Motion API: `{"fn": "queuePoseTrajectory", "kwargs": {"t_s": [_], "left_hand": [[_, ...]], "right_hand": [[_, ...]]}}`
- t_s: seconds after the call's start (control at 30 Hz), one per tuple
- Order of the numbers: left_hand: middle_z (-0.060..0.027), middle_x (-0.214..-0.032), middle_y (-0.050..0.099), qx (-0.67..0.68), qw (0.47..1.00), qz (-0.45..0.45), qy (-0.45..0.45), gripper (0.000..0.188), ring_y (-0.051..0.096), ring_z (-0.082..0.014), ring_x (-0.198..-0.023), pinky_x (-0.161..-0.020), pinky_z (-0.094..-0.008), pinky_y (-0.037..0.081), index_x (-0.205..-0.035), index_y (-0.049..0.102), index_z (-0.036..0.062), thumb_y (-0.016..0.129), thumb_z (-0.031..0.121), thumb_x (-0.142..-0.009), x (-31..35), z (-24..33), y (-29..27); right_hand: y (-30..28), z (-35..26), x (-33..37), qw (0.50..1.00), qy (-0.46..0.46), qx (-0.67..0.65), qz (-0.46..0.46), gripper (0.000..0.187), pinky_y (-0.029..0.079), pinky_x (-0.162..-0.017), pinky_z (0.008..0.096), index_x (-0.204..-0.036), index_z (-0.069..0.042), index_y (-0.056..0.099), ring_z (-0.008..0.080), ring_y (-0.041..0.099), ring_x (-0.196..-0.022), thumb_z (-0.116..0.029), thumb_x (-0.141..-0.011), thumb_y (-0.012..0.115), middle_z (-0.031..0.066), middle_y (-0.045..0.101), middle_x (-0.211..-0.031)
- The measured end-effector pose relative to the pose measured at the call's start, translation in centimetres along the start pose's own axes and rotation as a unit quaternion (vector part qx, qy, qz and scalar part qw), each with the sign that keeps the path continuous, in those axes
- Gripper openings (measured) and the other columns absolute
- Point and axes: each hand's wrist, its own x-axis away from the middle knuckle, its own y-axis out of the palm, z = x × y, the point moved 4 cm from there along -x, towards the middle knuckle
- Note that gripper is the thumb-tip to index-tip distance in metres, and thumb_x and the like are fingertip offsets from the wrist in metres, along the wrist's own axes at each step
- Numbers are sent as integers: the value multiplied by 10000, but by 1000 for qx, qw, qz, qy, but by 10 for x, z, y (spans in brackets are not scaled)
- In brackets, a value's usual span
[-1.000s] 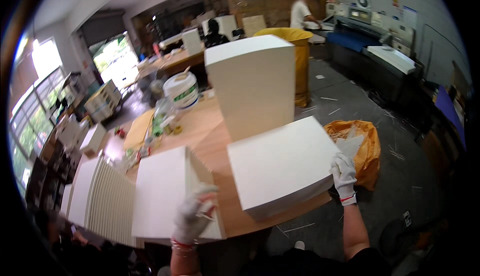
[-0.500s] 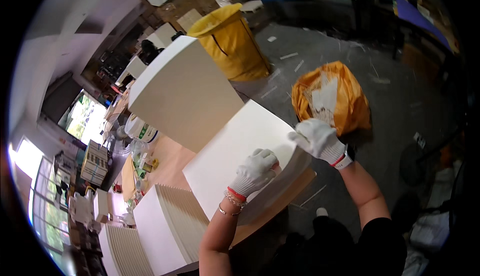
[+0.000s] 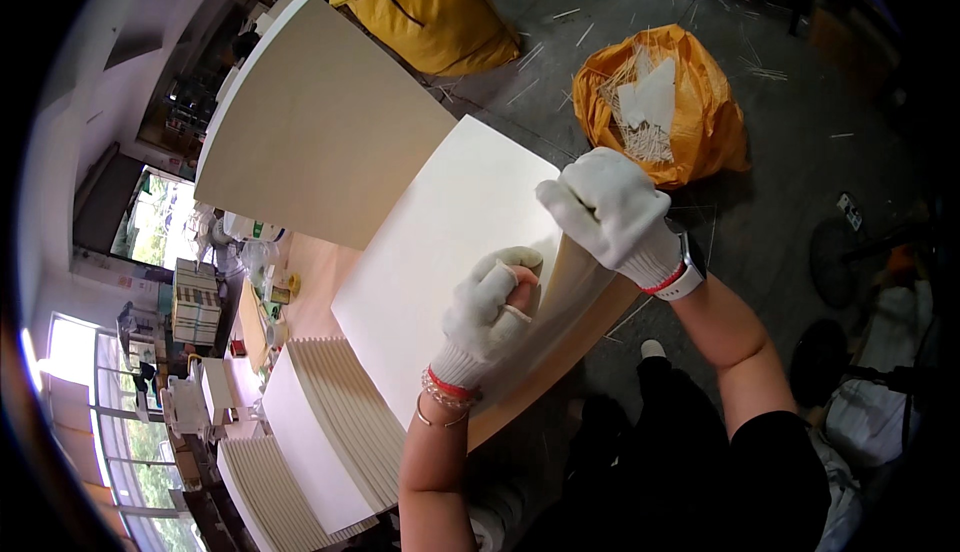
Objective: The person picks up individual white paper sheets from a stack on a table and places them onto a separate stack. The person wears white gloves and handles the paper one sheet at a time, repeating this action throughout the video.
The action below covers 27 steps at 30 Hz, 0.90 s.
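A large white board (image 3: pixel 430 222) lies on top of a pile on the workbench in front of me. My left hand (image 3: pixel 488 307), in a white knitted glove with a bare fingertip showing, rests curled over the board near its right edge. At the far right corner my right hand (image 3: pixel 608 207), gloved too and wearing a watch, is closed in a fist. Its fingers hide anything they grip. What the left fingers hold, if anything, I cannot make out either.
Behind stands a tall pale stack (image 3: pixel 320 122). Stacked white panels with ridged edges (image 3: pixel 340 382) sit at the left on the tan workbench (image 3: pixel 310 277). An orange bag (image 3: pixel 715 117) of thin offcuts and a yellow bag (image 3: pixel 440 17) stand on the floor, with scattered strips around them.
The view has tipped downward and come closer. My right hand has closed into a fuller fist at the board's corner, while my left stays curled over the board.
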Motion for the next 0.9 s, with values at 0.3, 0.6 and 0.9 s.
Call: {"fn": "queuePoseTrajectory", "kwargs": {"t_s": [0.3, 0.6, 0.9], "left_hand": [[-151, -1124, 659, -34, 998, -20, -52, 292, 625, -227, -952, -827, -325, 501, -905, 570, 22, 811, 111, -766, 3, 3, -5], [-135, -1140, 636, -137, 990, -10, 13, 425, 646, -302, -971, -803, -354, 522, -1147, 637, 87, 798, 86, -754, 4, 3, -5], [-111, -1021, 599, -86, 995, -3, 43, 409, 603, -257, -866, -755, -340, 489, -1147, 656, 62, 797, 120, -767, 0, 2, -2]], "right_hand": [[2, 1, 9, 1000, 4, 18, 5, 308, 433, -571, 355, -1057, -5, 639, 234, 521, -617, -106, -766, 658, 70, 477, -700], [-5, 4, 0, 985, 96, -141, 11, 142, 428, -584, 370, -978, -45, 666, 270, 529, -635, -137, -871, 644, 72, 516, -708], [-2, 0, 11, 997, -25, -57, 44, 372, 489, -631, 377, -1178, 0, 588, 253, 543, -688, 26, -815, 668, 95, 484, -843]]}}
